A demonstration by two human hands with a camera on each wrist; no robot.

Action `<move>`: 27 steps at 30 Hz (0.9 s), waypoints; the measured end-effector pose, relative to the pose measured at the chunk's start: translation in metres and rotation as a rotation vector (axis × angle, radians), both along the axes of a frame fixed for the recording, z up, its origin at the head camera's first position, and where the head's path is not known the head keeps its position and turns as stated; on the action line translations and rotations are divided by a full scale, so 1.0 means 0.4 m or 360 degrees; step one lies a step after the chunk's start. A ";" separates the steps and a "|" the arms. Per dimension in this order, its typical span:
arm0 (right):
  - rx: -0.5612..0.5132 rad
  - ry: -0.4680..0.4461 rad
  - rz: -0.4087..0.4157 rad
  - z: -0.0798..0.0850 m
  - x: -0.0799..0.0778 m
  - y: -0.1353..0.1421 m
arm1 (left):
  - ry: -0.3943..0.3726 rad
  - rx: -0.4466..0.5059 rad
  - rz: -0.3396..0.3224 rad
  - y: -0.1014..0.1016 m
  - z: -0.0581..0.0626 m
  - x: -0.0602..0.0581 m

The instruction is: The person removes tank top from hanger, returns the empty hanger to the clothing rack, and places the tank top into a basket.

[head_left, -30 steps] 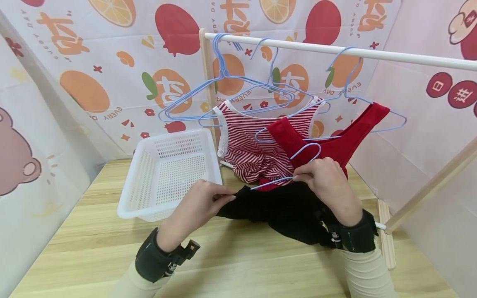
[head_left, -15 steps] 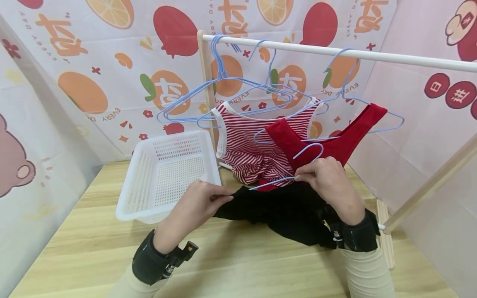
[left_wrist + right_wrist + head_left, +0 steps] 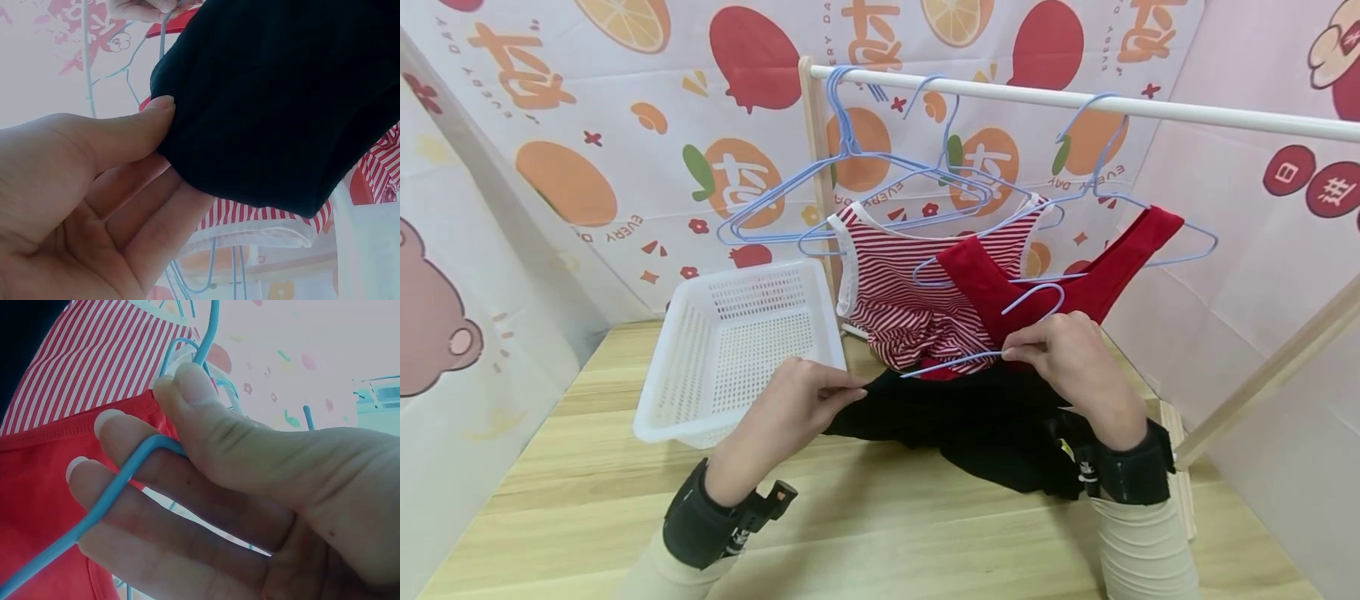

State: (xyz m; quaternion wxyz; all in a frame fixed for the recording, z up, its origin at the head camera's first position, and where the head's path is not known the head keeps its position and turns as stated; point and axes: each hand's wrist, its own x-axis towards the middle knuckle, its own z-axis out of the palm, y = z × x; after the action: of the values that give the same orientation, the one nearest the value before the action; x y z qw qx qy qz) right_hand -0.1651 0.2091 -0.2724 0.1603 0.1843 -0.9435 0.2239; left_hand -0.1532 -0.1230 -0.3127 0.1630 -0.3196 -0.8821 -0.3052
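Left hand (image 3: 793, 400) pinches a black garment (image 3: 955, 421) right of a white basket (image 3: 760, 346); right hand (image 3: 1067, 358) grips a blue hanger (image 3: 107, 494)

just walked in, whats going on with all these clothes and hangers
A person pinches the edge of a black garment in the left hand and holds a blue hanger in the right hand. The hanger's visible arm is outside the fabric. A red-and-white striped sleeveless top and a red sleeveless top hang on the rack.
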 end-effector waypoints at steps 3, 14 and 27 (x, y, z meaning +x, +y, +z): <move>0.0004 -0.0024 -0.0010 0.003 -0.001 0.003 | -0.0016 0.0017 -0.0001 -0.002 0.000 0.000; -0.0023 -0.0126 0.0004 0.007 -0.012 0.010 | -0.0060 0.0031 0.0019 -0.010 -0.005 0.004; -0.0040 -0.0049 0.0038 0.004 -0.013 0.025 | 0.0010 -0.0003 0.0086 -0.001 0.002 0.003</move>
State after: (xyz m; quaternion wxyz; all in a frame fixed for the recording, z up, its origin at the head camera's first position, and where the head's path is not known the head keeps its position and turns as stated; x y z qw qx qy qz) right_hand -0.1705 0.2192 -0.2709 0.1454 0.1901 -0.9407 0.2405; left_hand -0.1521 -0.1233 -0.3119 0.1738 -0.2966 -0.8902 -0.2988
